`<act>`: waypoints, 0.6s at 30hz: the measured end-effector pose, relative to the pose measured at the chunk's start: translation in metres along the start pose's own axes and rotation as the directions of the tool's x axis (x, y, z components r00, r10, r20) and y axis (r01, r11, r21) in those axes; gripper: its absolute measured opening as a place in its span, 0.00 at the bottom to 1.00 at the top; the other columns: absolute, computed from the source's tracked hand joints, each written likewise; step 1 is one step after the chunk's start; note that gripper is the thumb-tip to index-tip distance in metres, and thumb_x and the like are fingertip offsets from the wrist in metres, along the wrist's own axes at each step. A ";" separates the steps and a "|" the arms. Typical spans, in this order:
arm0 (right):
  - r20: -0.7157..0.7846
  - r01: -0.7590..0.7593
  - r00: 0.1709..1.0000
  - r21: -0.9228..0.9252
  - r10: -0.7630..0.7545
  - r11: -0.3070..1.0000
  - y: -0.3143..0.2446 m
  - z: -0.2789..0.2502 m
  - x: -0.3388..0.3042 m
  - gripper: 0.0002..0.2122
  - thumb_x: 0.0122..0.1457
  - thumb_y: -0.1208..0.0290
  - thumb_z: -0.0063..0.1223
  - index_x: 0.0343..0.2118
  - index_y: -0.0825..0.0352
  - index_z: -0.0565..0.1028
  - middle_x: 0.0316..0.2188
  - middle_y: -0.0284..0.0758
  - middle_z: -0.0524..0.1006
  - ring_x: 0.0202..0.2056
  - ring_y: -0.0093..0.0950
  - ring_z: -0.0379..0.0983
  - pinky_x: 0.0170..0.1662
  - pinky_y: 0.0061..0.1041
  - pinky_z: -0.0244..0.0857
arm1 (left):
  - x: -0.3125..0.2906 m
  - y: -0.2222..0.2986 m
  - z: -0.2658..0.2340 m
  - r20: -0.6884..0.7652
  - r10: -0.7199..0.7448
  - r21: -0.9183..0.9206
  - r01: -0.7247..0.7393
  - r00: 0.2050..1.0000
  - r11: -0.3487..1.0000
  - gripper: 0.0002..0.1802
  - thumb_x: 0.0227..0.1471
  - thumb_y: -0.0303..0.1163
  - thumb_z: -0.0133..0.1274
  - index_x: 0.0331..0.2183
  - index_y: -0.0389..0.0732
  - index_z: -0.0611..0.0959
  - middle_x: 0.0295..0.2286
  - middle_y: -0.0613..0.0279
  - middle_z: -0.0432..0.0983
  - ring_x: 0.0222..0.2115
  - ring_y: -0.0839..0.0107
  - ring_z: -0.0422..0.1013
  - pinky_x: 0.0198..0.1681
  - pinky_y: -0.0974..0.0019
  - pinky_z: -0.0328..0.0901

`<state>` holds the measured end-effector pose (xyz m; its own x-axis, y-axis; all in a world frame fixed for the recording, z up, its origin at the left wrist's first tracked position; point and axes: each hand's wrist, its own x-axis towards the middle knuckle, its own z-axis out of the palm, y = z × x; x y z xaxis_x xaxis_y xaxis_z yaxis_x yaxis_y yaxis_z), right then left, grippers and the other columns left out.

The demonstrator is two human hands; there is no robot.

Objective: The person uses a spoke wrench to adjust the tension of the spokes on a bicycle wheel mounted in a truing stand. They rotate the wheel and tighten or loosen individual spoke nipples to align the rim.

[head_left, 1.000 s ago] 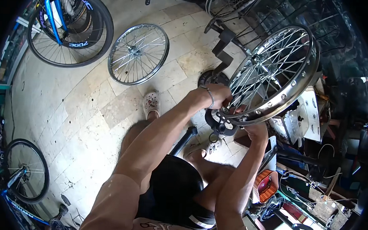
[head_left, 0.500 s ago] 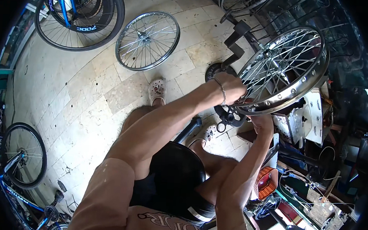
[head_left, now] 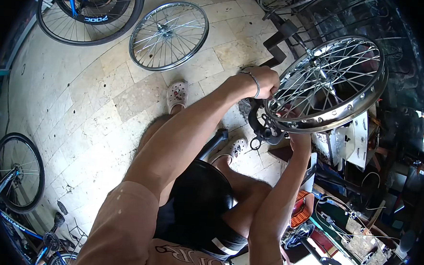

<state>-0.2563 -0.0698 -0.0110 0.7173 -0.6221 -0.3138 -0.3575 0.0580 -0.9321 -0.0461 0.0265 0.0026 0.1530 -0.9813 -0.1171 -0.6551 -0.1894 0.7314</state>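
Observation:
A spoked bicycle wheel point(head_left: 335, 113) with a bare silver rim sits tilted in a dark metal wheel stand point(head_left: 277, 44) at the right. At its left edge is my left hand point(head_left: 264, 81), wearing a chain bracelet. The fingers are curled closed beside the spokes, and what they pinch is too small to make out. From below, my right hand point(head_left: 300, 140) reaches up to the near side of the rim. The rim covers most of its fingers, though part of them shows dimly between the spokes.
Another bare spoked wheel point(head_left: 176, 63) lies on the tiled floor ahead. Blue bicycles stand at the far left point(head_left: 89, 43) and near left point(head_left: 42, 171). A cluttered bench with an orange basket point(head_left: 303, 210) is at the right. A black round seat point(head_left: 204, 189) is between my legs.
My left hand has moved up and slightly away along the wheel's left edge. My right hand stays under the rim. The whole view has shifted a little.

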 end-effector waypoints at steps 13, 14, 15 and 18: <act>-0.013 -0.122 0.992 -0.074 0.122 0.990 -0.013 0.001 -0.007 0.08 0.46 0.73 0.59 0.31 0.64 0.75 0.20 0.26 0.72 0.19 0.15 0.62 0.20 0.16 0.54 | -0.001 -0.002 0.013 0.070 0.057 -0.069 -0.052 0.996 0.996 0.07 0.35 0.28 0.62 0.24 0.41 0.82 0.21 0.57 0.76 0.24 0.63 0.72 0.29 0.62 0.64; -0.016 -0.105 0.994 -0.096 0.104 0.990 -0.012 0.001 -0.006 0.06 0.49 0.73 0.57 0.30 0.64 0.74 0.20 0.26 0.72 0.17 0.15 0.62 0.19 0.16 0.54 | 0.000 -0.003 0.012 0.089 0.089 -0.094 -0.081 0.992 0.992 0.08 0.35 0.28 0.62 0.24 0.41 0.82 0.21 0.57 0.76 0.24 0.63 0.72 0.29 0.62 0.64; -0.018 -0.087 0.996 -0.119 0.086 0.989 -0.012 0.000 -0.006 0.04 0.51 0.72 0.55 0.29 0.65 0.73 0.19 0.26 0.72 0.16 0.15 0.62 0.18 0.16 0.53 | 0.002 -0.006 0.011 0.107 0.121 -0.120 -0.108 0.987 0.987 0.08 0.35 0.28 0.62 0.24 0.41 0.82 0.21 0.57 0.76 0.25 0.63 0.72 0.29 0.63 0.64; -0.026 -0.134 0.991 -0.107 0.132 0.985 -0.014 -0.002 -0.006 0.06 0.52 0.73 0.55 0.32 0.67 0.74 0.21 0.29 0.73 0.19 0.17 0.65 0.20 0.17 0.57 | 0.004 -0.010 0.009 0.099 0.142 -0.131 -0.128 0.985 0.983 0.08 0.35 0.29 0.62 0.24 0.41 0.82 0.22 0.57 0.76 0.25 0.64 0.72 0.29 0.63 0.64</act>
<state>-0.2569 -0.0685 0.0038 0.6481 -0.6293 -0.4289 -0.5119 0.0569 -0.8571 -0.0456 0.0242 -0.0113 -0.0158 -0.9968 -0.0783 -0.5669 -0.0556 0.8219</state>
